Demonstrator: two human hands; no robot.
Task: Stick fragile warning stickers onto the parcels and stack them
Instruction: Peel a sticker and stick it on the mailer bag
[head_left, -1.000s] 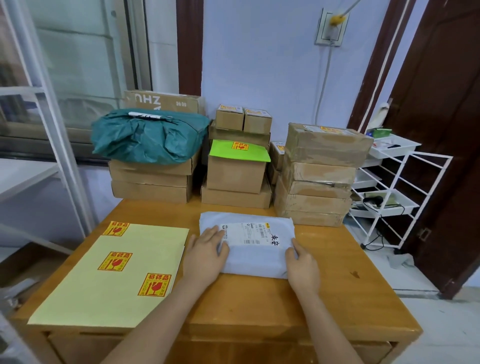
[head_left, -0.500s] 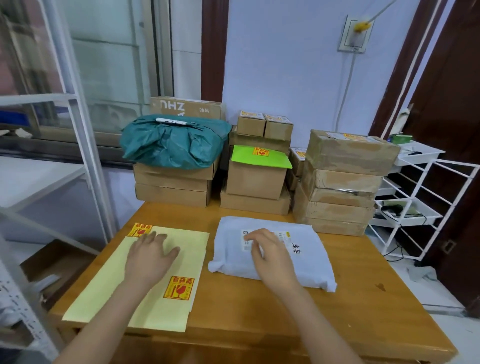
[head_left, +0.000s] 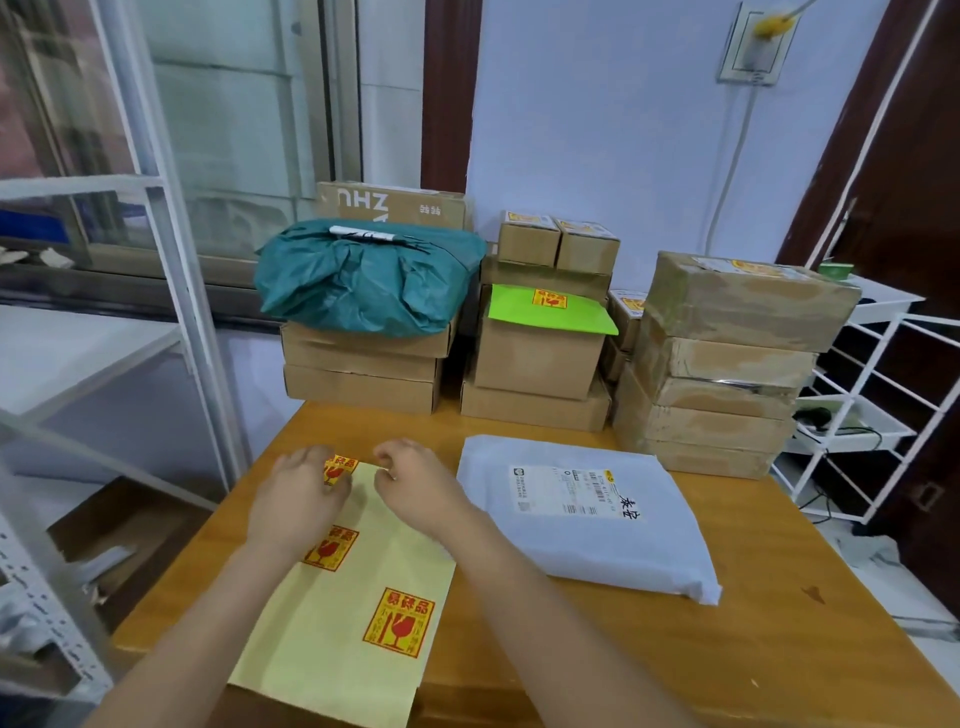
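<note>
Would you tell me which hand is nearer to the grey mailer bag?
The right hand: it hovers over the sticker sheet beside the grey mailer bag. The left hand is farther off, on the sheet's top sticker.

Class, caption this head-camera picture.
Both hands, left hand and right hand, at the sticker sheet, grey parcel waiting beside.

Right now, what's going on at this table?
A person is working at the far end of a yellow sticker sheet on the table. The left hand is on the top sticker, apparently starting to peel it; the right hand rests on the sheet beside it. Two more stickers remain lower down. The grey parcel lies to the right with no fragile sticker visible. Stickered boxes are stacked behind.
</note>
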